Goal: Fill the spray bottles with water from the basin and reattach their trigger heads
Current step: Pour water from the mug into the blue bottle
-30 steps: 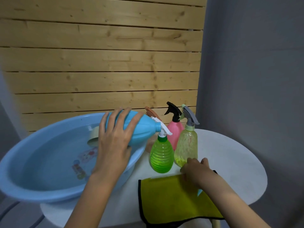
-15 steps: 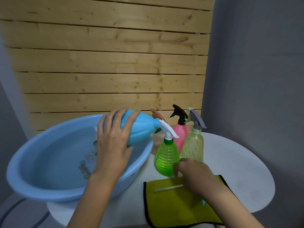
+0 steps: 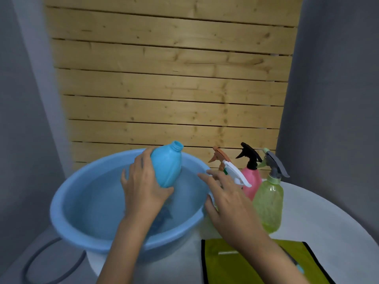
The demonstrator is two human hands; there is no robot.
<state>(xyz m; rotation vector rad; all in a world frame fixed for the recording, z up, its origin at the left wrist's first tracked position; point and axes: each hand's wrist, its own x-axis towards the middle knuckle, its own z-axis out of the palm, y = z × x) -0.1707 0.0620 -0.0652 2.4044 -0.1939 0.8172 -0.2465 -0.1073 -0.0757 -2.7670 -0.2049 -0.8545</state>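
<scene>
My left hand (image 3: 143, 189) grips a light blue bottle (image 3: 167, 167) with no trigger head, held over the water in the blue basin (image 3: 67, 193), its open neck pointing up and away. My right hand (image 3: 229, 201) hovers with straight fingers over the basin's right rim, holding nothing. Behind it stand a pink bottle (image 3: 251, 181) with a black trigger head, a yellow-green bottle (image 3: 268, 203) with a grey head, and a white trigger head (image 3: 235, 173) whose bottle is hidden by my hand. An orange trigger head (image 3: 219, 156) shows behind them.
A yellow cloth (image 3: 225, 265) with a black border lies on the round white table (image 3: 328, 222) in front of the bottles; a thin white tube (image 3: 227, 252) rests on it. A wooden slat wall stands behind. A grey hose (image 3: 41, 255) loops at the lower left.
My left hand has turned the blue bottle from lying sideways to neck-up over the basin. My right hand left the cloth and rose to the basin's right rim. The view shifted.
</scene>
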